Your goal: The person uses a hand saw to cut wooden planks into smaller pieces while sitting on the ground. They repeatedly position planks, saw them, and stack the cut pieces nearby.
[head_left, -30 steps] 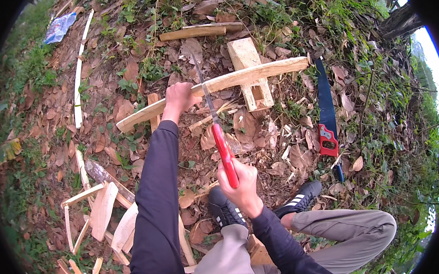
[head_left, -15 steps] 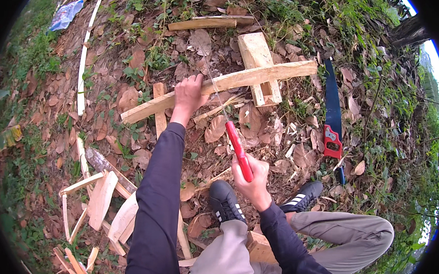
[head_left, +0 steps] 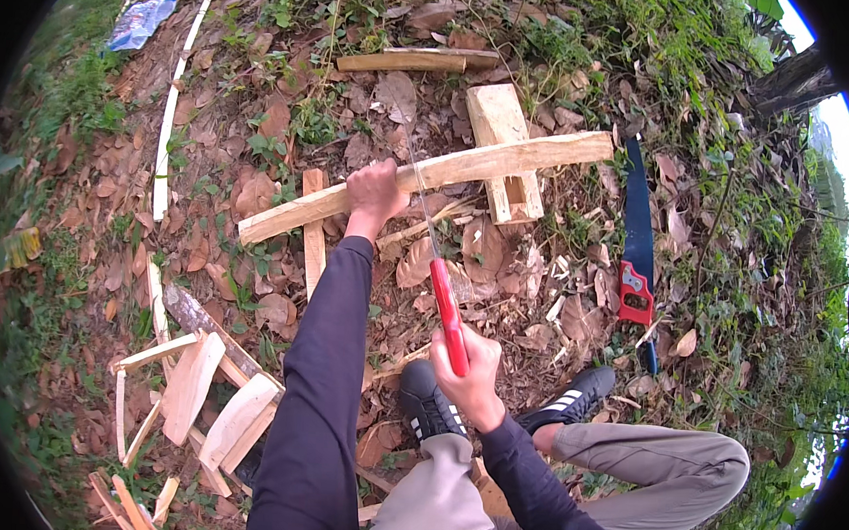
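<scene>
A long pale strip of wood (head_left: 507,156) lies slantwise, its left part over a narrow wooden stick (head_left: 313,226) and its right part over a thick hollowed wooden block (head_left: 495,115). My left hand (head_left: 375,193) is closed round the strip left of its middle, the fingertips partly hidden. In my right hand (head_left: 472,373), nearer my body, is the red handle of a handsaw (head_left: 445,300). The saw's thin blade, seen nearly edge-on, crosses the strip just right of my left hand. How deep it sits in the wood I cannot tell.
A second handsaw (head_left: 640,228), dark-bladed and red-handled, lies at the right. Cut wood pieces (head_left: 192,387) are heaped at lower left. Past the strip lie wood lengths (head_left: 401,62); a long pale slat (head_left: 170,127) and plastic bag (head_left: 141,22) are at left. My shoes (head_left: 427,399) stand close by.
My right hand has drawn the saw slightly back toward my body. My left hand stays on the strip. The whole view has shifted a little.
</scene>
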A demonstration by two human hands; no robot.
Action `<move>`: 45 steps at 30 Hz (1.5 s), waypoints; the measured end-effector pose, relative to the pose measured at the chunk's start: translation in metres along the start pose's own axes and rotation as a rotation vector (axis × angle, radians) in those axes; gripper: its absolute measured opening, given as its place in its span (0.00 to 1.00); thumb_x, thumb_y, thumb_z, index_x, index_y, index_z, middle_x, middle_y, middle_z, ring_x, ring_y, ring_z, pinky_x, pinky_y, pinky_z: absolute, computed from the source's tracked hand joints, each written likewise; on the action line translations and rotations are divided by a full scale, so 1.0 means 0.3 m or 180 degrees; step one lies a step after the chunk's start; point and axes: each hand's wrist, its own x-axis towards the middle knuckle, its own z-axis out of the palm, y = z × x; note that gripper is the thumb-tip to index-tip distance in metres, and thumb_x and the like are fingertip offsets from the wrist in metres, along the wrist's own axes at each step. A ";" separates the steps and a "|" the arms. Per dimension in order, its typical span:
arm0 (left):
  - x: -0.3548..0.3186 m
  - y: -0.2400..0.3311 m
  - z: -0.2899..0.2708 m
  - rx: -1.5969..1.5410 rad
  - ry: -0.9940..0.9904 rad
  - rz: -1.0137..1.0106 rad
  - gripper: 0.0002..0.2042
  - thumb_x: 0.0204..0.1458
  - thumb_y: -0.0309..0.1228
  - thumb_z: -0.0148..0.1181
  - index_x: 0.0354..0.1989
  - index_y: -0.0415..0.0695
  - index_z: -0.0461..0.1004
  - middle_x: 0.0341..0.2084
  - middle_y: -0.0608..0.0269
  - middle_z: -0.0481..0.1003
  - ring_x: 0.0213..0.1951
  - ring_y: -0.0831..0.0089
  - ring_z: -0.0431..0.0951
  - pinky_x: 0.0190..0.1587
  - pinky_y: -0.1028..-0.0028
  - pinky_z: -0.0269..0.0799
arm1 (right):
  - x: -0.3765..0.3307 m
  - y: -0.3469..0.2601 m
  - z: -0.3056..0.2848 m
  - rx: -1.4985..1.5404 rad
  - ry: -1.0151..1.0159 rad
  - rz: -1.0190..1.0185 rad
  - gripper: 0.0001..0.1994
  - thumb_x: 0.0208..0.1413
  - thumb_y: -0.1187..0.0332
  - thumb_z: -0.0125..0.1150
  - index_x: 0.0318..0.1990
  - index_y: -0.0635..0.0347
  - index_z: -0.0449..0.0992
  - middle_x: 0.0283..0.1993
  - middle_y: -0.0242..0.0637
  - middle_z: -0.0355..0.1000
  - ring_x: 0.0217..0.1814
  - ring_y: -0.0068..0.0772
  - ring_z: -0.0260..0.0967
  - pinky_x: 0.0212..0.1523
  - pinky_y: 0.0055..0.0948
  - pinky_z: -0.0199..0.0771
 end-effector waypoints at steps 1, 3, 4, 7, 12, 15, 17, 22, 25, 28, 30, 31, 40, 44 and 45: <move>0.004 0.005 -0.009 -0.0055 -0.0129 -0.0115 0.18 0.39 0.45 0.71 0.21 0.45 0.73 0.19 0.56 0.78 0.23 0.58 0.82 0.26 0.60 0.76 | -0.011 -0.005 -0.020 0.0067 -0.0032 0.0258 0.05 0.51 0.73 0.63 0.28 0.64 0.75 0.17 0.43 0.68 0.15 0.39 0.69 0.22 0.33 0.68; 0.013 0.018 -0.030 -0.0195 -0.0294 -0.0058 0.13 0.37 0.39 0.69 0.21 0.45 0.74 0.20 0.54 0.79 0.24 0.57 0.83 0.27 0.61 0.77 | 0.014 -0.007 -0.068 -0.0072 -0.0015 0.0254 0.05 0.51 0.73 0.63 0.27 0.64 0.75 0.16 0.41 0.67 0.14 0.34 0.68 0.21 0.31 0.67; -0.003 0.021 -0.031 -0.0286 -0.0355 -0.0069 0.10 0.36 0.35 0.67 0.22 0.44 0.75 0.20 0.53 0.79 0.25 0.56 0.83 0.28 0.61 0.78 | 0.024 -0.021 -0.079 0.0074 -0.0015 0.0286 0.06 0.51 0.73 0.62 0.25 0.64 0.74 0.14 0.38 0.64 0.13 0.30 0.67 0.20 0.30 0.66; 0.012 -0.005 -0.036 -0.0265 -0.0311 -0.0059 0.10 0.34 0.34 0.67 0.24 0.43 0.77 0.21 0.51 0.80 0.27 0.55 0.84 0.30 0.60 0.79 | 0.111 -0.051 -0.069 0.0097 -0.0156 0.0267 0.09 0.52 0.73 0.62 0.22 0.63 0.72 0.13 0.36 0.61 0.12 0.27 0.62 0.19 0.29 0.63; 0.020 0.035 -0.082 -0.0172 -0.0860 -0.0261 0.09 0.36 0.34 0.66 0.25 0.44 0.78 0.24 0.50 0.81 0.30 0.51 0.84 0.35 0.58 0.80 | 0.088 -0.021 -0.059 0.0079 -0.0104 0.0397 0.05 0.52 0.74 0.62 0.26 0.63 0.75 0.14 0.35 0.61 0.14 0.25 0.63 0.20 0.28 0.62; 0.066 -0.005 -0.106 -0.0357 -0.0995 -0.0393 0.09 0.38 0.34 0.65 0.27 0.44 0.78 0.27 0.49 0.82 0.33 0.50 0.84 0.38 0.57 0.80 | 0.000 -0.057 -0.098 -0.0074 -0.0165 0.0193 0.04 0.50 0.75 0.61 0.26 0.64 0.75 0.14 0.36 0.62 0.13 0.26 0.65 0.20 0.30 0.65; 0.072 -0.008 -0.083 -0.0447 -0.0743 -0.0331 0.09 0.39 0.33 0.65 0.28 0.44 0.77 0.28 0.49 0.82 0.32 0.50 0.84 0.37 0.57 0.80 | 0.040 -0.030 -0.081 -0.0109 -0.0218 0.0101 0.04 0.49 0.75 0.61 0.25 0.63 0.75 0.15 0.38 0.64 0.13 0.33 0.67 0.20 0.30 0.66; -0.002 0.001 -0.099 -0.0293 -0.0677 -0.0208 0.09 0.39 0.33 0.66 0.28 0.45 0.77 0.26 0.52 0.82 0.30 0.56 0.84 0.35 0.59 0.81 | 0.008 -0.046 -0.057 -0.0072 -0.0154 0.0096 0.03 0.49 0.74 0.61 0.26 0.63 0.75 0.15 0.38 0.64 0.13 0.31 0.66 0.20 0.29 0.66; 0.018 0.011 -0.114 -0.0291 -0.0881 -0.0075 0.08 0.38 0.33 0.66 0.27 0.45 0.77 0.25 0.54 0.82 0.30 0.59 0.85 0.34 0.62 0.81 | -0.019 -0.019 -0.091 -0.0134 -0.0173 0.0281 0.05 0.50 0.73 0.61 0.26 0.63 0.75 0.14 0.38 0.64 0.13 0.28 0.65 0.20 0.29 0.65; -0.006 0.010 -0.101 -0.0528 -0.0490 0.0133 0.07 0.38 0.30 0.65 0.28 0.46 0.76 0.25 0.55 0.82 0.31 0.58 0.85 0.34 0.63 0.80 | -0.025 -0.008 -0.085 -0.0032 -0.0241 0.0190 0.05 0.50 0.74 0.62 0.25 0.63 0.75 0.15 0.38 0.65 0.13 0.30 0.64 0.19 0.29 0.65; -0.048 -0.014 -0.095 -0.0509 -0.0597 0.0001 0.09 0.38 0.33 0.66 0.29 0.46 0.76 0.26 0.55 0.81 0.31 0.56 0.84 0.34 0.60 0.79 | -0.023 -0.055 -0.059 -0.0022 -0.0323 0.0094 0.04 0.50 0.74 0.62 0.25 0.63 0.75 0.15 0.39 0.65 0.13 0.31 0.65 0.20 0.29 0.65; -0.053 -0.010 -0.090 -0.0526 -0.0634 -0.0040 0.10 0.38 0.35 0.67 0.29 0.47 0.76 0.26 0.54 0.81 0.31 0.55 0.84 0.34 0.59 0.79 | -0.037 -0.045 -0.038 0.0063 -0.0310 0.0052 0.05 0.49 0.74 0.62 0.25 0.63 0.74 0.15 0.39 0.65 0.13 0.32 0.65 0.21 0.29 0.66; -0.093 0.008 -0.076 -0.0399 -0.0219 0.0028 0.08 0.39 0.26 0.66 0.29 0.47 0.75 0.28 0.61 0.81 0.29 0.68 0.81 0.35 0.70 0.75 | -0.124 0.025 -0.063 0.0023 -0.0480 0.0210 0.12 0.55 0.70 0.67 0.23 0.61 0.72 0.13 0.35 0.59 0.14 0.26 0.59 0.20 0.29 0.62; -0.139 0.029 -0.076 -0.0285 -0.0274 0.0160 0.11 0.36 0.28 0.68 0.29 0.47 0.74 0.27 0.62 0.80 0.31 0.65 0.82 0.35 0.66 0.76 | -0.145 0.035 -0.079 0.0157 -0.0414 0.0355 0.14 0.56 0.70 0.67 0.21 0.60 0.70 0.13 0.32 0.57 0.13 0.23 0.56 0.18 0.28 0.59; -0.130 0.045 -0.073 -0.0213 -0.0286 0.0157 0.11 0.35 0.29 0.69 0.29 0.47 0.74 0.27 0.62 0.80 0.32 0.65 0.82 0.36 0.66 0.76 | -0.148 0.041 -0.078 0.0242 -0.0397 0.0487 0.14 0.56 0.70 0.67 0.21 0.60 0.70 0.13 0.31 0.57 0.13 0.22 0.55 0.18 0.28 0.58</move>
